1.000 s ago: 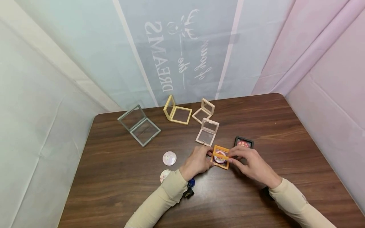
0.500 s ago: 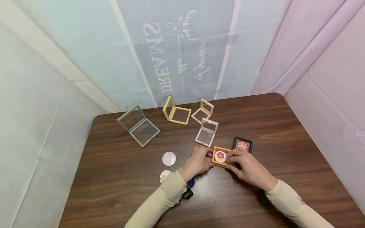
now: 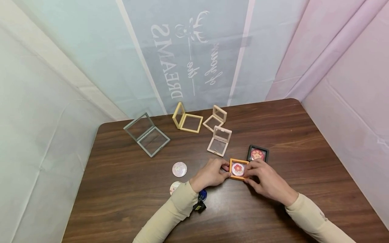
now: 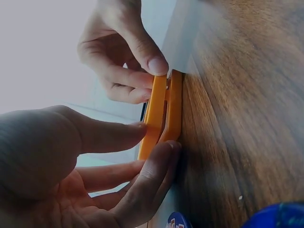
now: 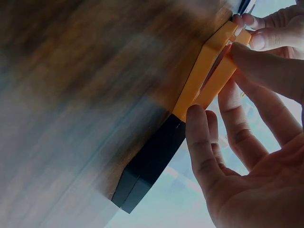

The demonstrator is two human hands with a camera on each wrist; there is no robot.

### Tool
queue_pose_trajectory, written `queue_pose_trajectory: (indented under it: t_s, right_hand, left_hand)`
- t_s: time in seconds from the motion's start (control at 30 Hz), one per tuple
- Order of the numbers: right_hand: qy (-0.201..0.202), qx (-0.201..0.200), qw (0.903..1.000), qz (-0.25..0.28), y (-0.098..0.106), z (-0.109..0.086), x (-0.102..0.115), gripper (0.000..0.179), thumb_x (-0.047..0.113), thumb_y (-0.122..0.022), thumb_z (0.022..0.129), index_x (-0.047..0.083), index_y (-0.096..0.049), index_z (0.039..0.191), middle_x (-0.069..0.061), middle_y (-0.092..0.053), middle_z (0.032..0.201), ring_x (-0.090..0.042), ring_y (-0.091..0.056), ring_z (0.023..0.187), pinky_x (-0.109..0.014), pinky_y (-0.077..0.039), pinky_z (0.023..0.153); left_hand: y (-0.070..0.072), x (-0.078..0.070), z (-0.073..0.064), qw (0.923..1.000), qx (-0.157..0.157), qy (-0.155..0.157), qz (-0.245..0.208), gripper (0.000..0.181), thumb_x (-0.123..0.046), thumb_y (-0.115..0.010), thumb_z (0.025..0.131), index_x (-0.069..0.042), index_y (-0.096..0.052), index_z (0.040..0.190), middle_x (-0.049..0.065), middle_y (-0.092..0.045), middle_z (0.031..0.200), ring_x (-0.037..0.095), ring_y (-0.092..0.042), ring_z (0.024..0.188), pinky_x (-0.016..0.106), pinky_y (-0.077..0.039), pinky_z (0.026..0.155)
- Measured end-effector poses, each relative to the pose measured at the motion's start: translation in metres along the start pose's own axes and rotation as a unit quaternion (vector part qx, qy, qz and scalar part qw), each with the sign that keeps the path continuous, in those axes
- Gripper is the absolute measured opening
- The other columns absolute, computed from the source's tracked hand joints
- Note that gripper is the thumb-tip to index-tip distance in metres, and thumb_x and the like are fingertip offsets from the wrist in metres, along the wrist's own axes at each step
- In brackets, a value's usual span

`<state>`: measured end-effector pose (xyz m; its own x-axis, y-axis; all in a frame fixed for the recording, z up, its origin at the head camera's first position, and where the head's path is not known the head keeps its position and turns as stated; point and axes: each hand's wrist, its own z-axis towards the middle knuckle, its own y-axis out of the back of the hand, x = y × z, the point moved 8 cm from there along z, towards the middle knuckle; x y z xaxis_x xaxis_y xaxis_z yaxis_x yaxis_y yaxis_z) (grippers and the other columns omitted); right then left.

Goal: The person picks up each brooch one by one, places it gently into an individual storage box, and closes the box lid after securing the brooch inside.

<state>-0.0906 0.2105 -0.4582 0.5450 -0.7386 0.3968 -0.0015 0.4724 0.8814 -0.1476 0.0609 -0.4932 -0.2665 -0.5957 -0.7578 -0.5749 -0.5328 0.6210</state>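
Observation:
Both hands hold a small orange display frame (image 3: 238, 160) on the table. Inside it shows a round white badge (image 3: 238, 169) with a red flower. At its left edge, my left hand (image 3: 211, 173) grips with thumb and fingers. My right hand (image 3: 268, 180) pinches the right edge. From the side, in the left wrist view, the frame's two orange halves (image 4: 156, 111) lie almost together with a thin gap between them. A black frame (image 3: 250, 153) holding a red round badge (image 3: 257, 154) lies beside my right fingers; in the right wrist view the black frame (image 5: 152, 161) adjoins the orange one.
Farther back stand opened frames: a grey-green one (image 3: 166, 141), a yellow one (image 3: 190, 131) and two beige ones (image 3: 209, 150). Left of my left arm lie two pale round badges (image 3: 179, 169). A blue badge (image 3: 202, 195) is partly behind that wrist.
The orange frame's raised lid has come down over the badge, lowered by my right hand. The frame has shifted slightly right, with my left hand following it.

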Motion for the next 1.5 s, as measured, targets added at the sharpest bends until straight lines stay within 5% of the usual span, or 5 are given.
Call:
queue_pose_trajectory:
  t_s: [0.77,1.03,1.37,1.5]
  right_hand:
    - [0.016,0.005,0.9999,0.003,-0.002,0.004,0.002,0.024,0.003,-0.095,0.075,0.021,-0.081,0.083,0.012,-0.068,0.097,-0.013,-0.063,0.097,-0.039,-0.058,0.082]
    - [0.014,0.027,0.9994,0.019,0.005,0.013,-0.004,0.021,0.01,-0.092,0.082,0.024,-0.077,0.085,0.012,-0.067,0.096,-0.005,-0.064,0.089,-0.033,-0.059,0.077]
    - [-0.02,-0.014,0.9987,0.046,0.025,0.053,-0.021,0.015,0.006,-0.085,0.089,0.015,-0.076,0.096,0.007,-0.069,0.091,-0.013,-0.062,0.072,-0.03,-0.052,0.063]
    - [-0.038,-0.011,0.9977,0.055,0.027,0.071,-0.028,0.021,0.009,-0.083,0.092,0.007,-0.072,0.109,-0.007,-0.073,0.101,-0.024,-0.071,0.082,-0.037,-0.059,0.069]
  left_hand:
    - [0.001,0.003,0.001,0.9997,-0.012,0.021,-0.01,0.027,-0.011,-0.084,0.093,-0.003,-0.077,0.118,0.001,-0.079,0.101,-0.004,-0.068,0.079,0.012,-0.053,0.071]
    - [0.009,0.0,-0.007,0.9981,-0.013,0.006,-0.059,0.037,0.001,-0.079,0.093,0.003,-0.069,0.129,0.012,-0.077,0.114,0.012,-0.077,0.091,0.013,-0.056,0.074]
    - [0.041,0.009,-0.026,0.9976,-0.043,-0.043,0.033,0.04,-0.007,-0.081,0.094,-0.001,-0.07,0.132,0.011,-0.076,0.122,0.025,-0.071,0.112,0.032,-0.058,0.097]
    - [0.043,0.015,-0.033,0.9953,-0.04,-0.043,0.077,0.039,-0.006,-0.081,0.093,-0.001,-0.071,0.13,0.011,-0.075,0.123,0.024,-0.07,0.116,0.034,-0.057,0.1]
